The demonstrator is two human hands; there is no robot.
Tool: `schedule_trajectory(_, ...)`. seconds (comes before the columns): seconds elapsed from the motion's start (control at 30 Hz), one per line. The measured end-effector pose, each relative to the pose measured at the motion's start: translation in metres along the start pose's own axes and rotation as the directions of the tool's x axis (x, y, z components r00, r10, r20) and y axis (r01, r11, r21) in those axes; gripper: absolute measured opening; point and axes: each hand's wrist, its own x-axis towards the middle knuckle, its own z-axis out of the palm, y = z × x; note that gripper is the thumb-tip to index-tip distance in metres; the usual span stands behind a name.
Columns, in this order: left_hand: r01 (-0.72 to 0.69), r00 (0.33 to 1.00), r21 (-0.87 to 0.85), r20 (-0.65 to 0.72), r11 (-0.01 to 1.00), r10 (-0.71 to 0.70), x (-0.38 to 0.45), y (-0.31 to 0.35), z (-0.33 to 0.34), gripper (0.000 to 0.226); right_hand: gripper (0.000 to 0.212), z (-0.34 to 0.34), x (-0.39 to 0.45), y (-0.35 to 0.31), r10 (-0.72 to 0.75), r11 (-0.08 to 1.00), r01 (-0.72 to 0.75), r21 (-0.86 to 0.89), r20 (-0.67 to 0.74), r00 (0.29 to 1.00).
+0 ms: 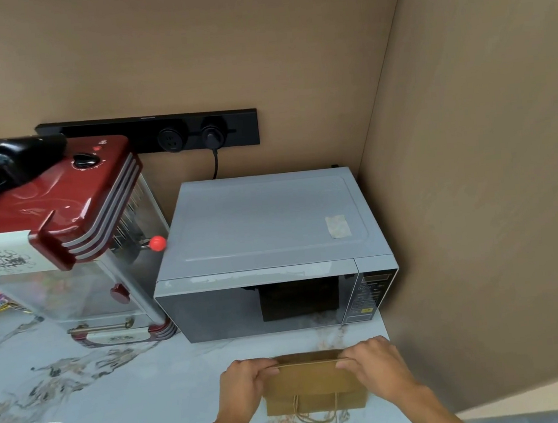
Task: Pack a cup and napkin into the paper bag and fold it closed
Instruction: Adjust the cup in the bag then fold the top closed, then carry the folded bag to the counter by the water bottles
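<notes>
A brown paper bag [311, 385] stands on the marble counter [118, 400] in front of the microwave, its top flap folded over toward me and its twine handles hanging down the near face. My left hand [244, 383] pinches the left end of the fold. My right hand [376, 363] pinches the right end. Both hands press along the crease at the bag's top edge. No cup or napkin shows; the bag's inside is hidden.
A grey microwave [267, 247] sits right behind the bag against the beige wall corner. A red popcorn machine [67, 240] stands at the left with a black object on top. A black socket strip [166, 133] is on the wall. The counter's front edge runs just below the bag.
</notes>
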Motion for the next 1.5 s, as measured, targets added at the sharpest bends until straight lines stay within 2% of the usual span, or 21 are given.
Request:
schedule_trajectory(0.07,0.045,0.999,-0.092,0.000,0.995,-0.045,-0.002,-0.007,0.001,0.015,0.030,0.005,-0.003,0.010,0.058,0.977,-0.061,0.205,0.020,0.998)
schedule_trajectory(0.17,0.109,0.994,-0.197,0.022,0.974,-0.107,0.000,-0.010,0.002,0.013,0.011,0.015,-0.011,0.022,0.154,0.877,-0.153,0.455,0.035,0.987)
schedule_trajectory(0.27,0.171,0.985,-0.302,0.040,0.938,-0.166,0.001,-0.009,0.005,0.017,0.022,0.023,-0.016,0.025,0.250,0.789,-0.206,0.579,0.004,0.968)
schedule_trajectory(0.4,0.245,0.970,-0.436,0.108,0.866,-0.220,-0.006,-0.004,0.006,0.025,0.010,0.025,-0.019,0.016,0.332,0.622,-0.300,0.723,0.103,0.938)
schedule_trajectory(0.5,0.261,0.964,-0.510,0.095,0.820,-0.248,-0.007,-0.007,0.011,0.039,0.026,0.023,-0.022,0.009,0.349,0.519,-0.330,0.788,0.157,0.924)
schedule_trajectory(0.63,0.266,0.958,-0.608,0.076,0.749,-0.278,-0.009,-0.007,0.015,0.048,0.042,0.019,-0.023,0.002,0.389,0.437,-0.314,0.843,0.138,0.911)
schedule_trajectory(0.77,0.247,0.958,-0.640,0.049,0.728,-0.282,-0.014,0.003,0.001,0.044,0.042,0.011,-0.029,-0.003,0.392,0.427,-0.297,0.854,0.121,0.912)
schedule_trajectory(0.87,0.198,0.969,-0.648,0.019,0.735,-0.244,-0.017,0.011,-0.020,0.056,0.044,-0.009,-0.033,-0.009,0.354,0.440,-0.226,0.869,0.064,0.933)
schedule_trajectory(0.97,0.122,0.983,-0.672,-0.017,0.730,-0.181,-0.013,0.012,-0.040,0.027,0.028,-0.030,-0.032,-0.007,0.344,0.438,-0.199,0.877,0.041,0.938)
schedule_trajectory(1.03,0.074,0.988,-0.694,-0.045,0.717,-0.145,-0.011,0.015,-0.055,0.024,0.013,-0.048,-0.033,-0.011,0.329,0.457,-0.160,0.875,0.001,0.944)
schedule_trajectory(1.2,-0.040,0.989,-0.701,-0.129,0.713,-0.072,-0.011,0.042,-0.100,0.025,0.016,-0.099,-0.037,-0.022,0.340,0.427,-0.043,0.903,-0.116,0.933)
schedule_trajectory(1.33,-0.133,0.980,-0.711,-0.198,0.691,-0.016,-0.011,0.062,-0.141,0.037,0.014,-0.141,-0.042,-0.030,0.325,0.435,0.042,0.900,-0.201,0.924)
schedule_trajectory(1.5,-0.248,0.952,-0.704,-0.306,0.665,0.031,-0.022,0.114,-0.206,0.021,0.017,-0.206,-0.047,-0.046,0.312,0.411,0.188,0.892,-0.331,0.890)
